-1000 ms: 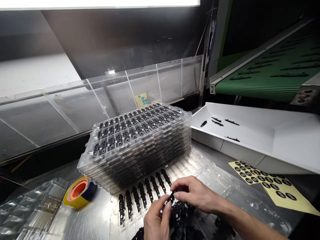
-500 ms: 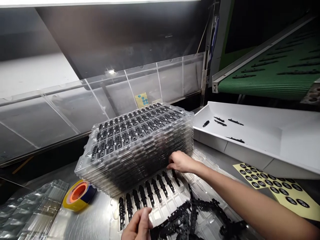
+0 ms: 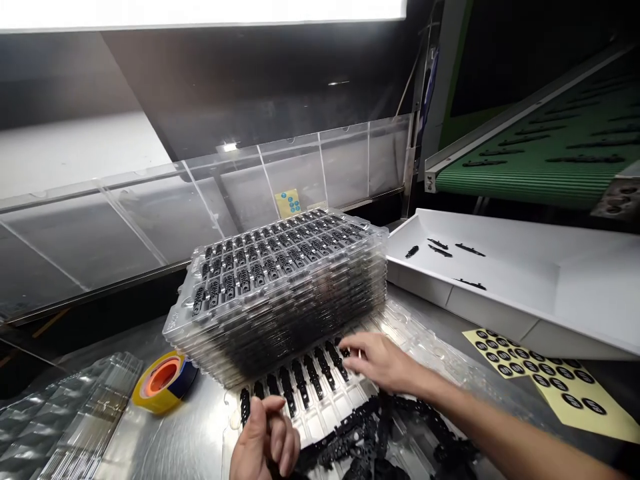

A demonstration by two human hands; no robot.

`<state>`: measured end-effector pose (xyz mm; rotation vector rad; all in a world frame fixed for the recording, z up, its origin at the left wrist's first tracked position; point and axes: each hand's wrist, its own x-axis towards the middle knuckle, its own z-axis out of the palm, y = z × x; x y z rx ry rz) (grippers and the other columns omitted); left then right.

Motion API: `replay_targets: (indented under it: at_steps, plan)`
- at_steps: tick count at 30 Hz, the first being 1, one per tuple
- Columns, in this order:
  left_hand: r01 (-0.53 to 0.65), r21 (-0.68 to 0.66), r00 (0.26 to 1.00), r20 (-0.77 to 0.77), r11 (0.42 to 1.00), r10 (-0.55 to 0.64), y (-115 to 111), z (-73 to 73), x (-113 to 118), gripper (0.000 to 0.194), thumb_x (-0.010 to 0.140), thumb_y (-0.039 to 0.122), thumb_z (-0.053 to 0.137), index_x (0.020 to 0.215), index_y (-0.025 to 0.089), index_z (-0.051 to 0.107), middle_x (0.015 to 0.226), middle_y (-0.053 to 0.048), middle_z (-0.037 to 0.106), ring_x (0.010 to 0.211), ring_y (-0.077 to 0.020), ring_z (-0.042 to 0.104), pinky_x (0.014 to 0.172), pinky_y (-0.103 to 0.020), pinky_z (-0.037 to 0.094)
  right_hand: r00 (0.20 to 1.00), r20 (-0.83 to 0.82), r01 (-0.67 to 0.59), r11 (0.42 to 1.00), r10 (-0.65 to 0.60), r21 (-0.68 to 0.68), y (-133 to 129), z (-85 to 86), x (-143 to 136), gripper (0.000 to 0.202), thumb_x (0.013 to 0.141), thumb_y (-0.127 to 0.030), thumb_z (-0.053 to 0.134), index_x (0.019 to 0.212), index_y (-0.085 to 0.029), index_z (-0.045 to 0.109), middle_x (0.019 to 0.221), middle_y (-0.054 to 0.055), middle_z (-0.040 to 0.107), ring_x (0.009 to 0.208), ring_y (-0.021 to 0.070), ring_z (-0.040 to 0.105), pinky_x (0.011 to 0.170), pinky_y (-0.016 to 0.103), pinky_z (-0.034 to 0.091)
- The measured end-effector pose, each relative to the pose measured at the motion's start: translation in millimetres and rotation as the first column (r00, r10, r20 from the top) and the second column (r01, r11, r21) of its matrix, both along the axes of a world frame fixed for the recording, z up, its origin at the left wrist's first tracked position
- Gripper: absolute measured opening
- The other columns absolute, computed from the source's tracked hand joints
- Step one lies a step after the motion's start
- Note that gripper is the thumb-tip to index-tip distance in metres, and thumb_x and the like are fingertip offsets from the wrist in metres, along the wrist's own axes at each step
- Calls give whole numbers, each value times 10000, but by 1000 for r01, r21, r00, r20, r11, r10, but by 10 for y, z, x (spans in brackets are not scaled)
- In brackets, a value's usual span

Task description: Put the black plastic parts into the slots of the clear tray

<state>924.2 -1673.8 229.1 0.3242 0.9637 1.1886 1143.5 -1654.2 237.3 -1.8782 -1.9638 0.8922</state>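
A clear plastic tray (image 3: 400, 319) lies flat in front of me, its far row holding several small black parts (image 3: 300, 380). My right hand (image 3: 380, 360) rests on that row with its fingertips on the parts at the right end. My left hand (image 3: 265, 443) sits at the tray's near left edge, fingers curled and pressing on the tray; nothing shows in its grip. A loose heap of black parts (image 3: 380, 433) covers the near side of the tray. Behind it stands a tall stack of filled clear trays (image 3: 285, 293).
A yellow and orange tape roll (image 3: 164, 380) lies left of the stack, with empty clear trays (image 3: 65, 420) further left. A white bin (image 3: 525, 280) with a few black parts sits right, below a green conveyor (image 3: 540, 160). Yellow sticker sheets (image 3: 545, 380) lie near right.
My right hand came from the loose heap to the far row of the flat tray and stays there. My left hand shifted left to the tray's near edge.
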Motion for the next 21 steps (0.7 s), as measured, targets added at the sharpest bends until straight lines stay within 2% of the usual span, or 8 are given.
replay_targets:
  at_steps: [2, 5, 8, 11, 15, 17, 19, 21]
  plan:
    - [-12, 55, 985, 172, 998, 3, 18, 88, 115, 399, 705, 544, 752, 713, 154, 670, 367, 86, 343, 313, -22, 336, 380, -181, 260, 977, -207, -52, 998, 48, -17, -303, 114, -156, 350, 935, -414, 531, 1216, -246, 655, 1169, 31, 679, 1036, 184, 621, 848, 255, 476]
    - [12, 96, 974, 223, 995, -33, 10, 126, 262, 378, 763, 527, 704, 701, 156, 661, 381, 69, 366, 338, -39, 357, 399, -205, 279, 938, -339, -76, 997, 69, -8, -654, 124, -357, 313, 841, -292, 619, 1136, -222, 695, 1028, 43, 702, 939, 198, 625, 835, 272, 453]
    - [24, 66, 978, 206, 998, -37, -36, 89, 295, 377, 796, 509, 676, 699, 145, 660, 374, 66, 362, 336, -37, 349, 400, -207, 255, 922, -385, -29, 998, 45, 47, -777, 50, -430, 365, 779, -220, 605, 1132, -197, 698, 975, 59, 690, 889, 203, 610, 804, 280, 435]
    - [15, 39, 962, 271, 999, -25, -88, 72, 256, 373, 781, 515, 679, 688, 155, 652, 376, 63, 361, 346, -41, 340, 409, -221, 244, 823, -555, -128, 992, 119, 23, -772, 24, -432, 299, 747, -232, 615, 1017, -194, 738, 833, 18, 651, 747, 154, 576, 675, 239, 404]
    - [25, 91, 929, 367, 996, -57, -90, 135, 300, 387, 811, 537, 612, 665, 180, 637, 405, 67, 283, 376, -53, 304, 440, -237, 277, 742, -663, 28, 993, -96, -113, -779, 30, -468, 205, 672, -218, 658, 856, -176, 739, 764, -4, 589, 701, 127, 520, 617, 222, 369]
    - [45, 177, 912, 394, 983, -113, -43, 157, 359, 417, 824, 570, 565, 661, 194, 640, 425, 69, 226, 385, -62, 274, 446, -243, 291, 629, -734, 80, 960, -256, -267, -784, 37, -438, 196, 656, -220, 668, 841, -166, 704, 711, -20, 563, 640, 113, 483, 566, 216, 359]
    - [58, 268, 945, 295, 962, -139, 33, 135, 412, 444, 825, 609, 533, 672, 211, 654, 443, 60, 262, 423, -84, 331, 485, -255, 348, 526, -782, 107, 938, -334, -329, -741, 69, -299, 204, 674, -245, 689, 859, -159, 689, 692, -23, 574, 619, 111, 489, 565, 217, 390]
    - [123, 343, 990, -109, 931, -91, 124, 61, 460, 408, 827, 598, 552, 734, 221, 680, 538, 27, 449, 557, -125, 476, 592, -281, 421, 597, -749, 184, 958, -288, -222, -606, 131, -40, 203, 756, -282, 678, 916, -161, 709, 807, 12, 648, 735, 144, 570, 678, 249, 466]
